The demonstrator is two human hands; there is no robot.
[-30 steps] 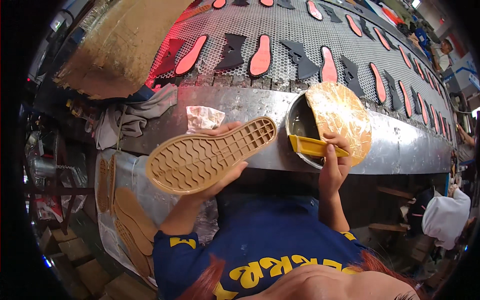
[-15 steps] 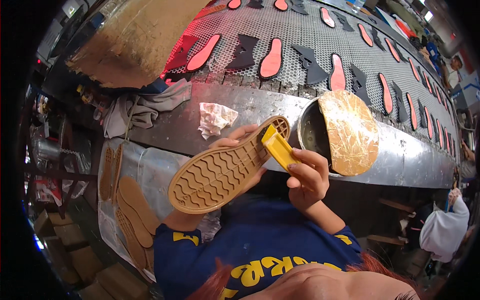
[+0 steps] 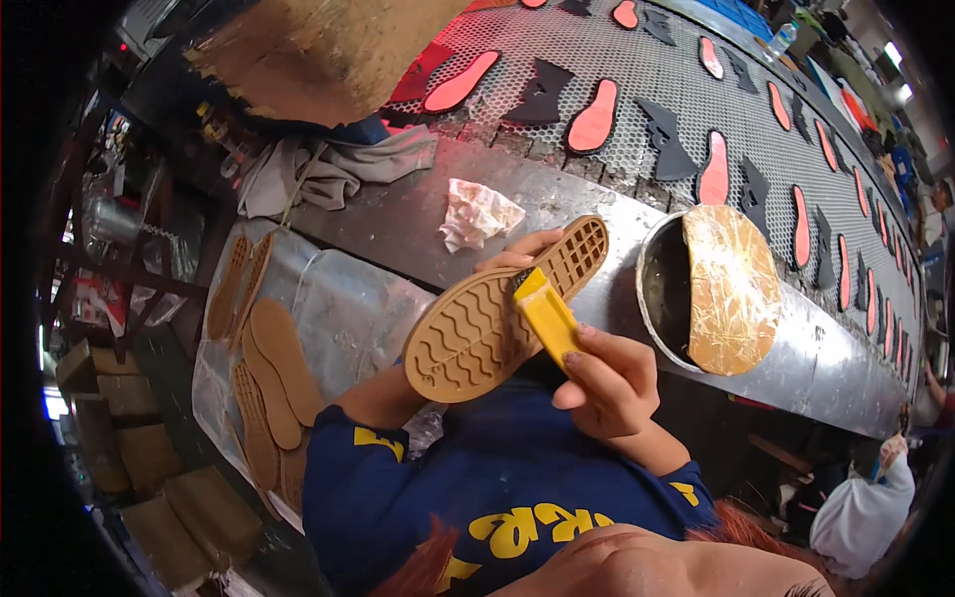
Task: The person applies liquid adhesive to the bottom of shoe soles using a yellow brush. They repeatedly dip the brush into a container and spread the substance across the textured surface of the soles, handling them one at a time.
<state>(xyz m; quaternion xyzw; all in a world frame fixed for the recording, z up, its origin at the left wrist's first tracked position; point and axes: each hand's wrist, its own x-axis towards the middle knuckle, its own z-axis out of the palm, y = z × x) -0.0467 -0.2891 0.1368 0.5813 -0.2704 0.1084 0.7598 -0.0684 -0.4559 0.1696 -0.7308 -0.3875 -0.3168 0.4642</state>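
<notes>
A tan rubber shoe sole (image 3: 468,343) is tilted in front of me, its wavy tread toward my view and its grid-patterned end up and to the right. Behind it, my left hand (image 3: 519,249) is closed on it; some fingers show past the upper edge and the rest are hidden. My right hand (image 3: 612,383) pinches the flat yellow handle of a brush (image 3: 549,323). The brush's dark bristle tip lies over the sole's narrow middle, at its far side edge; I cannot tell whether it touches.
Right of my hands, a round pot (image 3: 665,289) sits half covered by a tape-wrapped lid (image 3: 734,289) on a metal ledge. A crumpled cloth (image 3: 479,214) lies nearby. Beyond, a mesh conveyor (image 3: 637,75) carries pink insoles and black pieces. More tan soles (image 3: 284,373) lie at left.
The brush tip has gone from the sole's grid-patterned end toward its middle. The sole has turned slightly in my left hand's hold. The whole view has swung, shifting the surroundings.
</notes>
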